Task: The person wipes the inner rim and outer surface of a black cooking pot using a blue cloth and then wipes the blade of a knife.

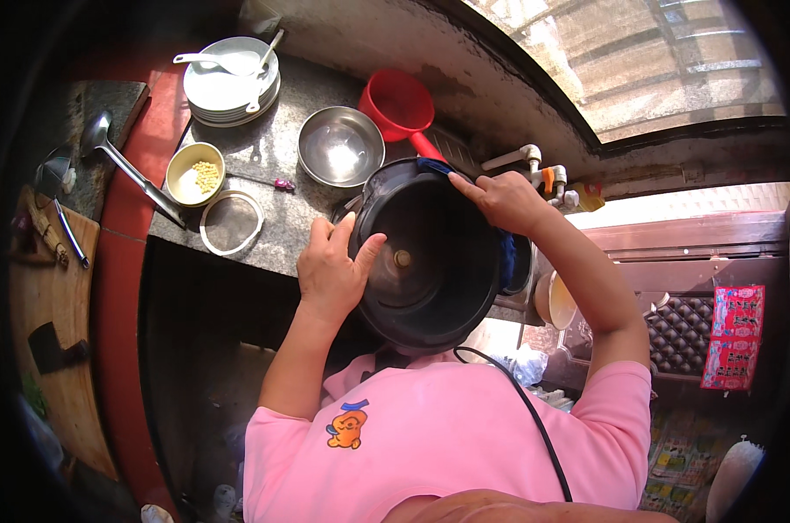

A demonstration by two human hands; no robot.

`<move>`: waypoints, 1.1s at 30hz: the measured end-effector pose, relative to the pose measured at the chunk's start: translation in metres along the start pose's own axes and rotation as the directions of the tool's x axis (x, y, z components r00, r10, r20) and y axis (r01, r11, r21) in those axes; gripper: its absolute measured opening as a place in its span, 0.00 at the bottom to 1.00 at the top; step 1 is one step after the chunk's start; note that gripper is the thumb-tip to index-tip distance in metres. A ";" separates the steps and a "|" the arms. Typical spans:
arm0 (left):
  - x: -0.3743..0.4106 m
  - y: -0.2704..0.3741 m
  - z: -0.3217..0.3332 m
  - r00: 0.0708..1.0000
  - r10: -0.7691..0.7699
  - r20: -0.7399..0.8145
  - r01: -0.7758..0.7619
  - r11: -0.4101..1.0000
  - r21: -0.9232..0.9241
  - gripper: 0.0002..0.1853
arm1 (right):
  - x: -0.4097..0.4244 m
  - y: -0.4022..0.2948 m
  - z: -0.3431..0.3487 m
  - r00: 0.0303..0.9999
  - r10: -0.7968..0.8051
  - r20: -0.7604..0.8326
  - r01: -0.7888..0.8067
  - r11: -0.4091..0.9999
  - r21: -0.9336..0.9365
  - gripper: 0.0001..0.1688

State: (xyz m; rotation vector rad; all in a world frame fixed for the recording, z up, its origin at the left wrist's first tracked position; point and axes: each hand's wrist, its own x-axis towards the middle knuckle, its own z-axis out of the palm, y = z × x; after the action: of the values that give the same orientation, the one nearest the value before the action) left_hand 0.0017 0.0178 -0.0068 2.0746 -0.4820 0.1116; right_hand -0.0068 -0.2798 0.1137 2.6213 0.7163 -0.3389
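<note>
A large black pot (441, 294) is tilted in front of my chest, its mouth facing up at me. Inside it, a small brass-coloured knob (401, 259) stands out from the dark bottom. My left hand (333, 271) grips the pot's left rim, the thumb over the edge. At the upper right rim, my right hand (505, 199) presses a dark blue cloth (507, 261) against the pot; part of the cloth hangs down the outer right side. Just beyond the pot are a steel bowl (341, 147) and a red plastic dipper (395, 104), whose handle points toward the pot.
Stacked white plates (218, 88) with spoons stand at the back left. Nearby are a bowl (179, 173) of yellow beans, a round strainer (231, 222) and a steel ladle (130, 167). A cleaver (51, 346) lies on the wooden board (74, 294). Water pipes with a tap (547, 178) rise at right.
</note>
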 end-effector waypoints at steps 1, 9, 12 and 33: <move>0.000 0.001 -0.001 1.000 0.003 0.000 -0.003 1.000 0.008 0.30 | 0.004 0.004 0.000 0.999 -0.040 -0.007 0.040 0.999 -0.010 0.38; -0.001 0.005 -0.004 0.997 -0.056 0.046 0.056 0.998 -0.003 0.28 | 0.052 0.016 -0.005 0.883 -0.448 -0.141 0.445 0.894 -0.054 0.38; -0.001 0.005 -0.003 1.000 -0.026 0.005 0.026 1.000 0.016 0.28 | 0.058 0.017 -0.016 0.870 -0.488 -0.065 0.485 0.873 -0.057 0.37; -0.002 0.007 -0.002 0.992 -0.123 -0.003 0.123 0.992 -0.021 0.31 | 0.072 0.033 -0.011 0.877 -0.386 -0.285 0.423 0.903 0.078 0.46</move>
State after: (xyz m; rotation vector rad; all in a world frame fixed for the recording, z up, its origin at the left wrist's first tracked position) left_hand -0.0029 0.0168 -0.0009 2.0771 -0.3498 0.0380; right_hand 0.0722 -0.2697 0.1104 2.6565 1.3909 -0.1575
